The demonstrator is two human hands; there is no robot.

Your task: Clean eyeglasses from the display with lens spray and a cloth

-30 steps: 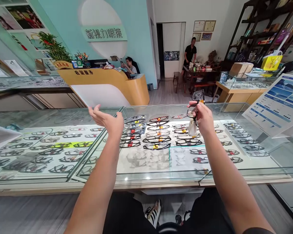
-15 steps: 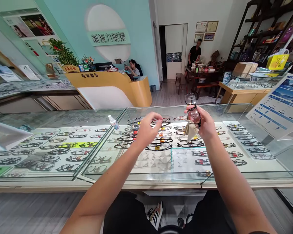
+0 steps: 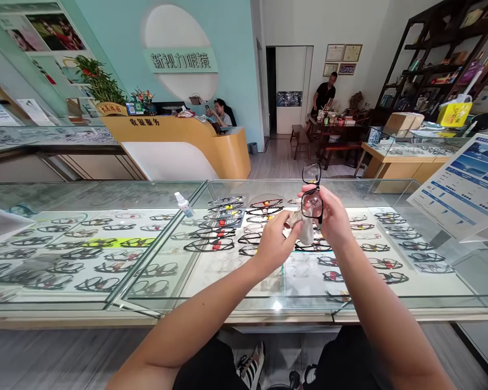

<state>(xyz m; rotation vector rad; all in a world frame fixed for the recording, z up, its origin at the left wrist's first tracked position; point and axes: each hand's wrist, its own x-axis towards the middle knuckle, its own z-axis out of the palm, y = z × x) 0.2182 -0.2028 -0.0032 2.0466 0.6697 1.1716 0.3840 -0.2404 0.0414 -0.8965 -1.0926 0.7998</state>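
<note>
Left of the glasses (image 3: 311, 196), a spray bottle (image 3: 184, 205) sits on the table (image 3: 106, 295). My left hand (image 3: 274, 242) pinches the cloth (image 3: 305, 232) just below them. My right hand (image 3: 334, 219) is closed on the frame, held above the table. Advised: support the rim, wipe the lens lightly, keep fingertips off it. Far left of the glasses, the wall sign (image 3: 181, 60) reads 新视力眼镜; the desk (image 3: 145, 122) front reads 收银服务.

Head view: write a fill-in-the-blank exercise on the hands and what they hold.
The right hand grips black-framed clear-lens glasses, one lens ____ the other.
The left hand pinches a pale soft cloth beside the glasses' ____ lens.
A small white spray bottle sits on the glass display counter, to the ____ of both hands.
Missing: above; lower; left.
</note>
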